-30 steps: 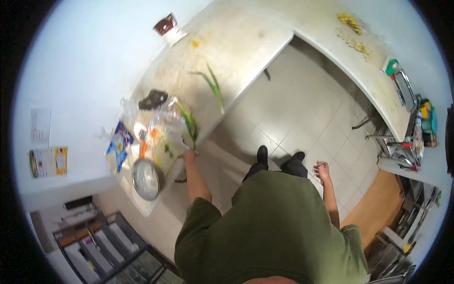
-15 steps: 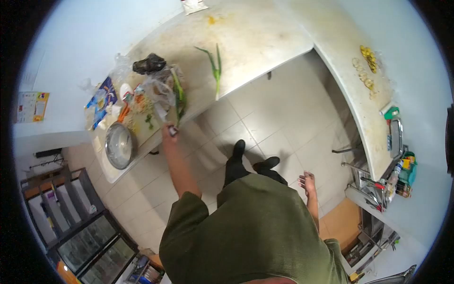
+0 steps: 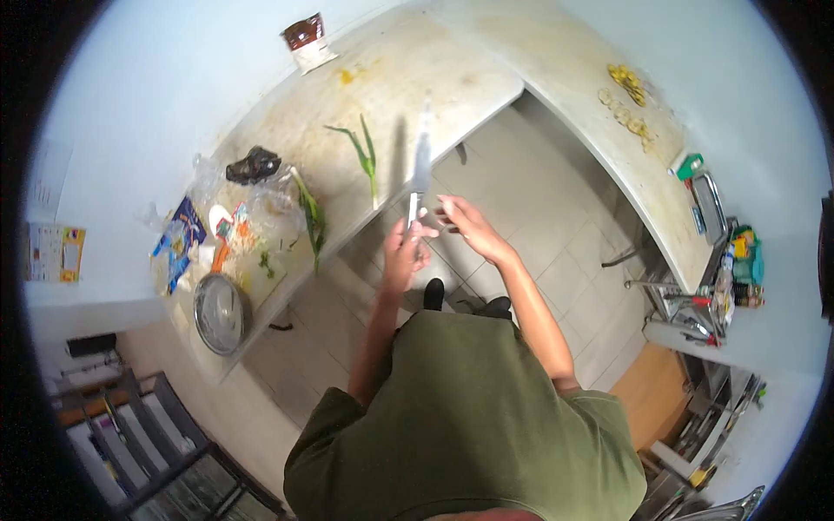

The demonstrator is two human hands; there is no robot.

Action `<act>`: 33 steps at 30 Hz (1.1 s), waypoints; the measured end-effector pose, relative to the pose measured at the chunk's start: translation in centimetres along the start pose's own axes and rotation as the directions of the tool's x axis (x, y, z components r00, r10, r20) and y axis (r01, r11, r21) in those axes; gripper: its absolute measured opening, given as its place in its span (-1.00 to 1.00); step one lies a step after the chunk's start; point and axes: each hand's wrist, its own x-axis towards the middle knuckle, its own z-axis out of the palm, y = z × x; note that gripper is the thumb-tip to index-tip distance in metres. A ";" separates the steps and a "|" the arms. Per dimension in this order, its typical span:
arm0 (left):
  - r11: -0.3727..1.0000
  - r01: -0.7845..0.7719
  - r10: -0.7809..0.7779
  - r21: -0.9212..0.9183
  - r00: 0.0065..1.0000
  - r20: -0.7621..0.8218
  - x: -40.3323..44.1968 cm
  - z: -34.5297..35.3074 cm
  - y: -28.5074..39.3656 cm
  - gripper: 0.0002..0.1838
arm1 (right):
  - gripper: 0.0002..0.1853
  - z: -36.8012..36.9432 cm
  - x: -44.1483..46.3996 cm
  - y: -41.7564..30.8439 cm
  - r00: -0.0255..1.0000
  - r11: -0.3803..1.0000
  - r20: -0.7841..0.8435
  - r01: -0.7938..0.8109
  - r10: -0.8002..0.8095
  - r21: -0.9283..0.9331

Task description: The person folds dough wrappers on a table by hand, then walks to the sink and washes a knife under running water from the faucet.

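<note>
My left hand point(image 3: 407, 252) is closed around the handle of a knife point(image 3: 422, 163), whose blade points up and away past the table's front edge. Close to the right of the handle is my right hand point(image 3: 470, 227), its fingers apart and nothing seen in it. A green onion point(image 3: 368, 162) lies on the white table point(image 3: 434, 61) left of the blade. More green onions point(image 3: 310, 213) lie farther left, beside a clear plastic bag point(image 3: 276, 201).
Left on the table are a metal bowl point(image 3: 220, 314), carrots point(image 3: 221, 253), chopped greens point(image 3: 266, 263), a black bag point(image 3: 254, 165) and a blue packet point(image 3: 186, 233). A brown-and-white packet point(image 3: 307, 43) stands behind. Yellow pieces point(image 3: 626, 83) and a metal tray point(image 3: 710, 208) lie right.
My left hand has lifted the knife from near the plastic bag and moved right, in front of my body. My right hand has risen from my side to beside it.
</note>
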 end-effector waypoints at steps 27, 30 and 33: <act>0.871 -0.326 0.032 0.368 0.785 0.619 -6.0 26.8 -12.4 -0.59 | -0.37 -22.1 -19.7 -3.1 0.870 0.639 -0.326 0.494 -0.371 0.590; 0.880 -0.249 -0.112 0.404 0.717 0.688 -7.4 29.6 -13.6 -0.61 | -0.38 -24.7 -22.9 -1.6 0.874 0.642 -0.301 0.485 -0.381 0.594; 0.818 -0.296 -0.184 0.494 0.678 0.711 -8.6 32.0 -15.0 -0.62 | -0.36 -26.5 -26.1 -0.7 0.892 0.634 -0.332 0.452 -0.307 0.627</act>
